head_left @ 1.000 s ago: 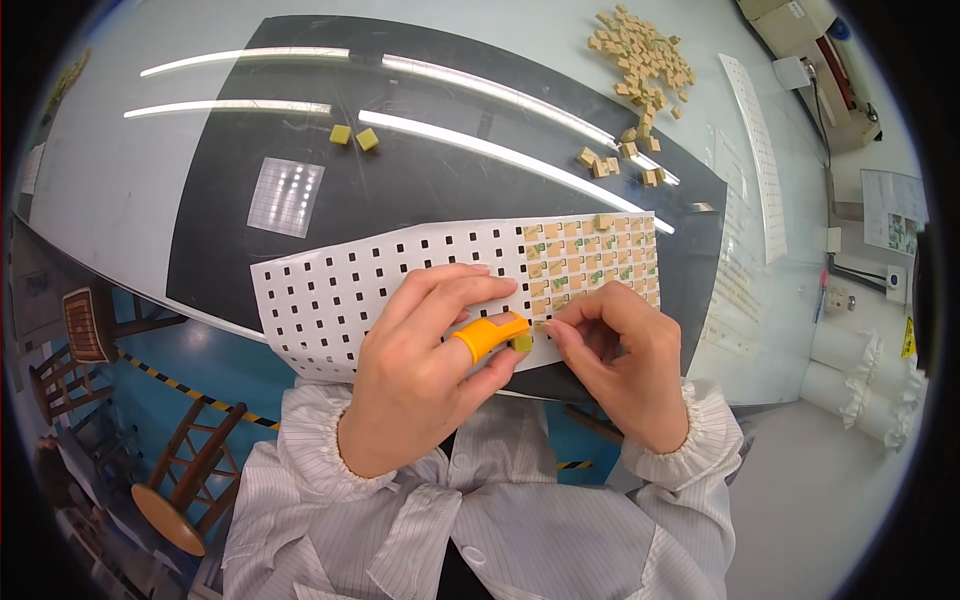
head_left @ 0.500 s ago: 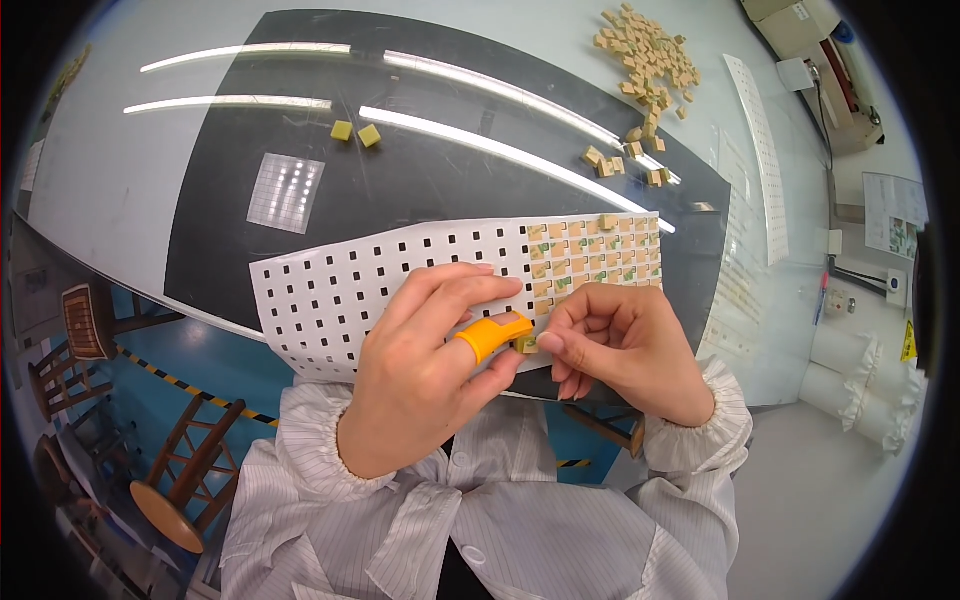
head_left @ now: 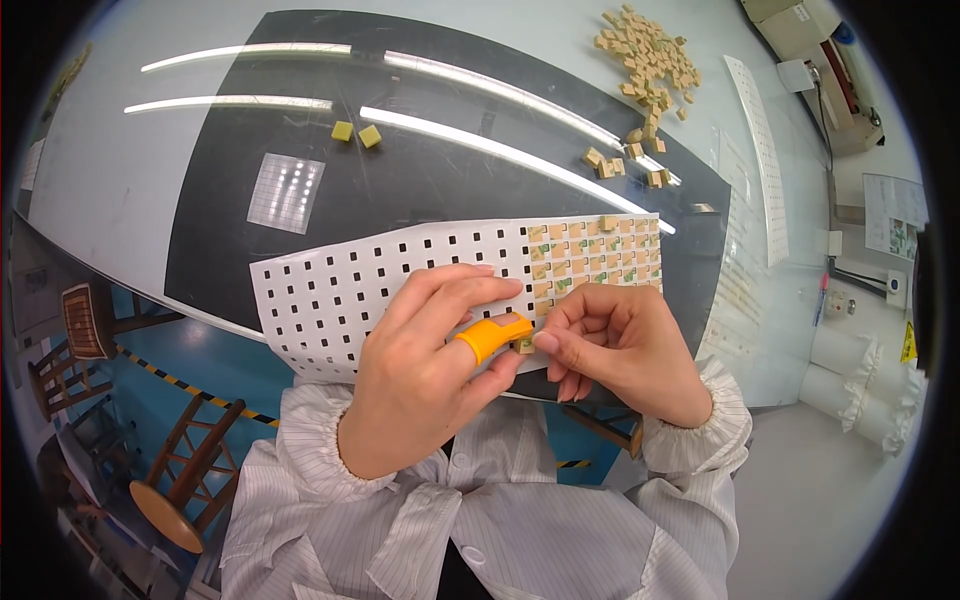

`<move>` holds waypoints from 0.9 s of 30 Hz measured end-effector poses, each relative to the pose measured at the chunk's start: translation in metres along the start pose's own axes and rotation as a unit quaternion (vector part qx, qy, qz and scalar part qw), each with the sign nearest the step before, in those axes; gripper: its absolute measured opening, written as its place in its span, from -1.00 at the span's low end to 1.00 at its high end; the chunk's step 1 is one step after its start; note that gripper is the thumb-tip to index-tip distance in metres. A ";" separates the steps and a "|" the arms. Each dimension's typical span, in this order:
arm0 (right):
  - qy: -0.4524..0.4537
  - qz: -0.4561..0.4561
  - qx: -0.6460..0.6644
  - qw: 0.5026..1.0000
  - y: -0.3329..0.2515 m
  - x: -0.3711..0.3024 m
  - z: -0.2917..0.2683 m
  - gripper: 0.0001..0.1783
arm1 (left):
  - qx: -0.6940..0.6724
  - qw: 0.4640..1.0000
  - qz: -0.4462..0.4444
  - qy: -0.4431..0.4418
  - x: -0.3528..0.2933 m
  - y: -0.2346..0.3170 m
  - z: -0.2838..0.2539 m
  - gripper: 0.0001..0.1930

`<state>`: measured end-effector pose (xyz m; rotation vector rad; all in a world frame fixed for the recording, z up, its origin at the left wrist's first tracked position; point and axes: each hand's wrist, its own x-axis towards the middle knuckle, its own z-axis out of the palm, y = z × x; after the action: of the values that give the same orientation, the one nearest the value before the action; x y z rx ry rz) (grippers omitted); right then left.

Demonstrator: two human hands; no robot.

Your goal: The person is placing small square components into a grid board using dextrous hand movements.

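- On the glossy black work surface, over to the left, I see a clear square sheet with a pale grid, and two yellow-green cubes just beyond it
- Nearer the person lies a long white sheet with rows of small black square holes; it looks thin, bendy and easy to crease, so I'd take it by its edges
- The left hand arches over the sheet, its thumb and a finger in an orange sleeve apparently pinching a small yellow-green and tan cube
- That cube is at the sheet's near edge, mostly covered; I judge it light and firm, best pinched by opposite sides
- The right hand curls beside it, thumb and forefinger drawn close; I cannot tell whether anything is between them
- Tan squares with green marks fill the sheet's right part, their nearer rows hidden by the right hand
- Farther right sits a heap of small tan blocks, too crowded to count
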<state>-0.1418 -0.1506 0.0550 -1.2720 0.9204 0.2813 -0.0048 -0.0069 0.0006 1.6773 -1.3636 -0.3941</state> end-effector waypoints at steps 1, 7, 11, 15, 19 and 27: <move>0.001 -0.001 -0.001 1.000 0.000 0.000 0.000 -0.79 | -0.001 1.000 0.001 -0.001 0.000 0.000 0.000 -0.72; 0.005 0.005 -0.006 1.000 -0.001 0.000 0.001 -0.79 | -0.001 1.000 0.001 -0.002 0.000 -0.001 0.000 -0.72; 0.019 0.002 0.004 1.000 -0.001 0.000 0.002 -0.82 | -0.001 1.000 0.003 -0.002 0.000 0.000 -0.001 -0.72; 0.021 -0.004 0.001 1.000 -0.001 0.000 0.004 -0.82 | -0.004 1.000 0.003 -0.001 -0.001 -0.001 -0.001 -0.72; 0.027 -0.066 -0.038 0.997 0.006 0.000 0.007 -0.82 | -0.002 1.000 0.004 -0.001 0.000 0.000 -0.001 -0.73; 0.051 -0.126 -0.112 0.984 0.008 -0.001 0.001 -0.85 | -0.001 1.000 0.005 -0.001 0.000 0.000 0.000 -0.73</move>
<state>-0.1472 -0.1466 0.0507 -1.6070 0.8196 0.1230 -0.0049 -0.0066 0.0007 1.6683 -1.3713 -0.3911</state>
